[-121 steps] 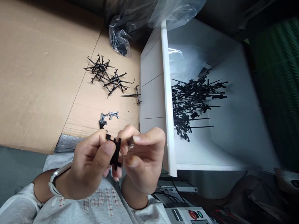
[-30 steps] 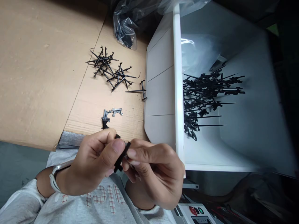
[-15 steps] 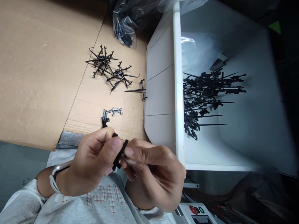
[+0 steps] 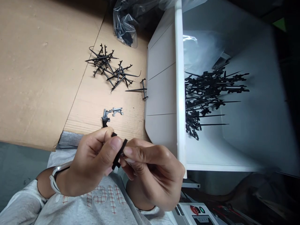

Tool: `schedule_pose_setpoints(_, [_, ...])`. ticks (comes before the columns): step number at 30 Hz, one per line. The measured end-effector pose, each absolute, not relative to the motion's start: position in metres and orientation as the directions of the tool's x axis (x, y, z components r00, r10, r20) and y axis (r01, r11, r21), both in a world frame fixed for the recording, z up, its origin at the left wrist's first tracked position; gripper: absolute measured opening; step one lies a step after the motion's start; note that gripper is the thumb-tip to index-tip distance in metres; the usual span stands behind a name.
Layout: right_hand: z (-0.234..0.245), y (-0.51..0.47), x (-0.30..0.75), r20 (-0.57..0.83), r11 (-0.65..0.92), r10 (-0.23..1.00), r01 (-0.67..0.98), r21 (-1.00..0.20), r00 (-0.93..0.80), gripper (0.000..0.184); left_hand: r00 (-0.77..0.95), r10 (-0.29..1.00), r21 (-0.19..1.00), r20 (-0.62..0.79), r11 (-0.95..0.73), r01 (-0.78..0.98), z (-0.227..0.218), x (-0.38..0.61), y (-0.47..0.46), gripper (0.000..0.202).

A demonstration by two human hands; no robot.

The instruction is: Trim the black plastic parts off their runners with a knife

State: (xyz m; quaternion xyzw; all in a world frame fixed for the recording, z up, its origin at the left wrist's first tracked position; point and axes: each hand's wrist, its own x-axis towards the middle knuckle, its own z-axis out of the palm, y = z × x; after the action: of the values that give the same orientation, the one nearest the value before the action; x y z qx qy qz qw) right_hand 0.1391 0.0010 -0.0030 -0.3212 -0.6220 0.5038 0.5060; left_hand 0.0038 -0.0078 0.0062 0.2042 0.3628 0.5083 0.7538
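Observation:
A small black plastic part (image 4: 119, 154) is pinched between the thumb and fingers of my left hand (image 4: 93, 162). My right hand (image 4: 154, 172) meets it from the other side, thumb and forefinger pressed together at the part's edge. Whatever lies between those right fingertips is mostly hidden; only a tiny bit shows. Just beyond my hands, small metallic-grey brackets (image 4: 117, 111) lie on the cardboard, with a black piece (image 4: 104, 123) partly behind my left fingers.
Farther off, thin black pronged parts (image 4: 103, 59) lie in a loose pile on the cardboard (image 4: 42, 68). A white bin (image 4: 179, 93) on the right holds many black assembled parts (image 4: 206, 90). A clear plastic bag (image 4: 125, 28) sits at the back. A control box (image 4: 197, 212) stands lower right.
Both hands stay together around the black part, with only a very slight shift to the left. The view has moved a little; nothing was let go.

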Motion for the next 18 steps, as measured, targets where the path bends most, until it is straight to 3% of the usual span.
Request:
schedule_pose_setpoints(3, [-0.0047, -0.0004, 0.1393, 0.334, 0.291, 0.914, -0.202, -0.935, -0.232, 0.032, 0.225, 0.914, 0.676, -0.337, 0.401, -0.618, 0.0053, 0.0039, -0.0073, 0.058])
schedule_pose_setpoints(18, [0.0012, 0.0033, 0.1342, 0.323, 0.265, 0.910, -0.236, -0.935, -0.259, 0.033, 0.262, 0.882, 0.670, -0.392, 0.469, -0.575, 0.0075, 0.0021, -0.0064, 0.058])
